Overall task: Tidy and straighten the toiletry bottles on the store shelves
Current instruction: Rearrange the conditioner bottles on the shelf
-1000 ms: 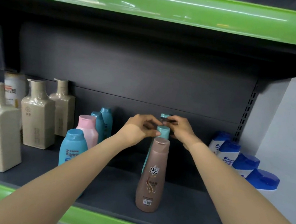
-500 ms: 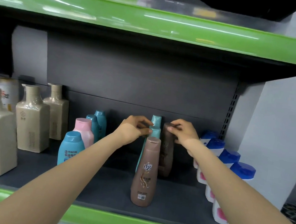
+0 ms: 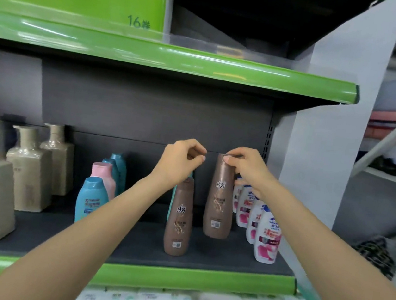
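Two brown shampoo bottles are at the middle of the dark shelf (image 3: 128, 246). One brown bottle (image 3: 179, 223) stands upright near the front edge. My right hand (image 3: 245, 168) grips the other brown bottle (image 3: 219, 198) by its cap and holds it upright, just off the shelf, to the right of the standing one. My left hand (image 3: 177, 164) hovers above the standing bottle with its fingers curled together and nothing visible in them. A teal bottle (image 3: 171, 204) shows as a sliver behind the standing brown one, mostly hidden by my left wrist.
White bottles with blue caps and pink labels (image 3: 267, 237) line the right end beside the white side panel (image 3: 315, 165). A blue bottle (image 3: 89, 198), a pink bottle (image 3: 104, 175) and beige square bottles (image 3: 27, 172) stand to the left. The upper shelf edge (image 3: 178, 59) hangs overhead.
My right hand has brought the dark brown bottle forward from the back and lifted it beside the front one. My left hand has left the teal bottle's cap and risen.
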Motion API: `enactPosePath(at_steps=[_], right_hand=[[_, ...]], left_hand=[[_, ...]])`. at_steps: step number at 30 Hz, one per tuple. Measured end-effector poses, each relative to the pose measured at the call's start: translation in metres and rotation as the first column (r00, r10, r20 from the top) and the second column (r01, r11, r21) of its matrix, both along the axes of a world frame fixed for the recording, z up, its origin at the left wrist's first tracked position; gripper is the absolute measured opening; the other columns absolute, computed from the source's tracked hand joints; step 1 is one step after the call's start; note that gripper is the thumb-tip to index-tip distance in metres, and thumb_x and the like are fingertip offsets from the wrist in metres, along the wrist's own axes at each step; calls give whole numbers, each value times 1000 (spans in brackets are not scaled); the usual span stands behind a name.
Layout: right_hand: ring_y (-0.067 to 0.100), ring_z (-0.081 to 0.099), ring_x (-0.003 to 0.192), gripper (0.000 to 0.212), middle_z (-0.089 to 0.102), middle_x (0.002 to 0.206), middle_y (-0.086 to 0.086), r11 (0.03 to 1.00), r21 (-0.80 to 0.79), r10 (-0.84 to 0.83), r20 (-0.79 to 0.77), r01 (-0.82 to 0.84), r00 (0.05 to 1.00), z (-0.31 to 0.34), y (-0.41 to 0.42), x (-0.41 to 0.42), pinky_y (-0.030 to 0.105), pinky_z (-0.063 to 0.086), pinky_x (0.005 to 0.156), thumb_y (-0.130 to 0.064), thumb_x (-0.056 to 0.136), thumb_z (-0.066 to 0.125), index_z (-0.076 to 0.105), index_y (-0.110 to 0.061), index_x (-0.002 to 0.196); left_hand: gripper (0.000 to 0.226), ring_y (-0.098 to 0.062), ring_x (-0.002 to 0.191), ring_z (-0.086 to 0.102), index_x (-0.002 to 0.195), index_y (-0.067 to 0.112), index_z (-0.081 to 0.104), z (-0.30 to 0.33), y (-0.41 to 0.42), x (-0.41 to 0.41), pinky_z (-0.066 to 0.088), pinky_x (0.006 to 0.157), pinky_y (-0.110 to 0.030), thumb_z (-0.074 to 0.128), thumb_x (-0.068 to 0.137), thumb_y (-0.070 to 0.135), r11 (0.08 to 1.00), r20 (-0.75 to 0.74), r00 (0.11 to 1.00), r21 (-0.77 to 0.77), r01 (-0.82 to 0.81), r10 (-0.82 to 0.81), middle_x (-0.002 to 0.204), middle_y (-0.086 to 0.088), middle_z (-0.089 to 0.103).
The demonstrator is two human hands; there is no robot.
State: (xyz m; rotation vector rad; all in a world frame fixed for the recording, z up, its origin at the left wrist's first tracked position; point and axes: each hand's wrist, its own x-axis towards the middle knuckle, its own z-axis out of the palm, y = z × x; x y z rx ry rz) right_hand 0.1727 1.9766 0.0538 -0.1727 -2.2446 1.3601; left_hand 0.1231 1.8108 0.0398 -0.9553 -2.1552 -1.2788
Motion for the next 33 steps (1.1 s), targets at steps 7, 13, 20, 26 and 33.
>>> enactPosePath(at_steps=[7,13,20,26,33], right_hand=[[22,65,86,16,65,96,7,987,-145,63,-10,-64,998,-11,-14,48,41,57,72,-17,91,60,63,-11,106],[16,66,72,17,65,88,5,947,-295,118,-43,-125,992,-22,-28,65,31,54,57,-15,92,58,63,-8,107],[26,66,86,13,64,92,12,757,-626,93,-180,-187,979,-38,-36,74,41,56,71,-12,94,56,59,-4,104],[26,67,90,10,67,92,11,634,-739,52,-257,-230,965,-54,-44,73,37,55,62,-11,93,55,61,-6,99],[23,66,101,28,66,109,11,762,-608,94,-234,-221,968,-50,-45,71,34,55,84,-16,96,53,56,-7,122]], left_hand=[[25,-3,90,57,114,17,60,-27,0,41,40,69,1,59,90,22,993,100,988,-21,116,-114,100,9,62],[26,-3,86,60,109,16,64,-40,-15,49,43,74,-7,66,86,27,982,165,976,-97,161,-144,93,8,66],[24,-12,91,65,97,24,66,-55,-53,48,51,86,-30,73,78,36,932,311,928,-228,282,-204,96,6,69],[48,-23,88,67,90,27,67,-59,-83,46,53,86,-43,73,55,59,922,319,931,-276,269,-176,89,-2,71],[27,-5,80,64,97,26,65,-62,-92,53,52,72,-18,77,74,33,968,78,994,-235,89,-72,86,12,68]])
